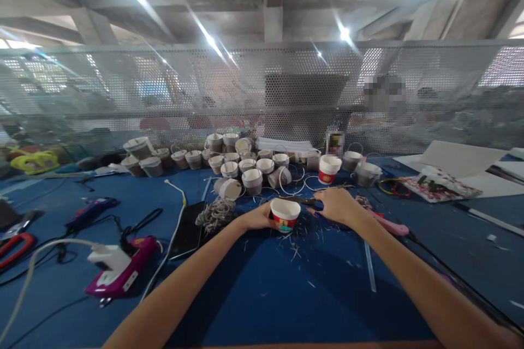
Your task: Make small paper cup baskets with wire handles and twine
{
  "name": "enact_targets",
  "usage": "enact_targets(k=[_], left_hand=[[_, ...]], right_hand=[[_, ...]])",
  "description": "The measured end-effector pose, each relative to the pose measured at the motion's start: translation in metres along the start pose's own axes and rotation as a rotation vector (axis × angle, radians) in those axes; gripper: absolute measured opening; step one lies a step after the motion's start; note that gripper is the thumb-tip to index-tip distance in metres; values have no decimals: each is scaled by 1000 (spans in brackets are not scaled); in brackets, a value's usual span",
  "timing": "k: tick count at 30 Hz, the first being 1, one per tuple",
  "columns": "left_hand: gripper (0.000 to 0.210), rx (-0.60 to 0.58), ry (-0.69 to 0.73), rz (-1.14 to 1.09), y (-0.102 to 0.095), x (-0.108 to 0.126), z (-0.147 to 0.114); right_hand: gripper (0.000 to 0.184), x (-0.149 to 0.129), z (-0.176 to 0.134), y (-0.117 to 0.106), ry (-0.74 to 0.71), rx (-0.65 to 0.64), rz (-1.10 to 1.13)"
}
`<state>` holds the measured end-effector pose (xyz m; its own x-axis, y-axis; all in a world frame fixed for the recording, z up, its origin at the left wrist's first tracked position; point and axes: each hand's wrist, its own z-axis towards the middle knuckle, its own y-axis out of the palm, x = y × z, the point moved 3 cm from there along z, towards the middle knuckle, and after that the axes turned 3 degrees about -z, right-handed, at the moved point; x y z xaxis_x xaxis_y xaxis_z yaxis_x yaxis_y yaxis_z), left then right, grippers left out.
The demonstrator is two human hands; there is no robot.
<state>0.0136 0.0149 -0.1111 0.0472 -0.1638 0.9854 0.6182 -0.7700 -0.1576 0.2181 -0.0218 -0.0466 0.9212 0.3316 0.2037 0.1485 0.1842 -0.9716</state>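
Note:
My left hand (261,217) is closed around a red and white paper cup (285,214), held upright a little above the blue table. In my right hand (336,205) is a pair of scissors (314,204), its dark handles in my fingers. The blades point left, toward the cup's rim; whether they touch it I cannot tell. Small white scraps (295,251) lie below the cup. Left of my left hand sits a bundle of grey yarn (215,215). Beyond my hands stands a second red and white paper cup (329,169).
Several small grey-wrapped cups (251,181) with handles crowd the back. A dark phone (188,229) and a purple power strip (123,270) with cables lie left. Red-handled scissors (18,245) rest far left. A pink glue gun (388,223) lies right, near a plastic bag (444,185).

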Motion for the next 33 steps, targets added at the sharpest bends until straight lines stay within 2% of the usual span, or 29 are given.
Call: enact_targets(k=[2, 5, 8, 11, 14, 17, 23, 29, 33], left_hand=[[75, 101, 43, 91, 2, 2, -4], [87, 316, 115, 261, 9, 7, -11], [79, 446, 77, 392, 14, 11, -14], [66, 380, 76, 387, 15, 13, -11], [64, 260, 114, 274, 13, 12, -8], [65, 207, 112, 147, 12, 8, -5], [70, 183, 53, 65, 10, 4, -2], [97, 182, 70, 197, 10, 10, -6], [99, 261, 59, 216, 13, 11, -7]], right_hand=[[53, 1, -1, 1, 21, 7, -8], [53, 2, -3, 2, 60, 0, -21], [55, 1, -4, 1, 83, -30, -24], [57, 0, -6, -3, 81, -54, -16], [58, -2, -7, -6, 65, -56, -12], [58, -2, -7, -6, 65, -58, -4], [58, 0, -3, 1, 30, -69, 3], [55, 15, -6, 3, 114, -16, 91], [57, 22, -8, 4, 118, -17, 64]])
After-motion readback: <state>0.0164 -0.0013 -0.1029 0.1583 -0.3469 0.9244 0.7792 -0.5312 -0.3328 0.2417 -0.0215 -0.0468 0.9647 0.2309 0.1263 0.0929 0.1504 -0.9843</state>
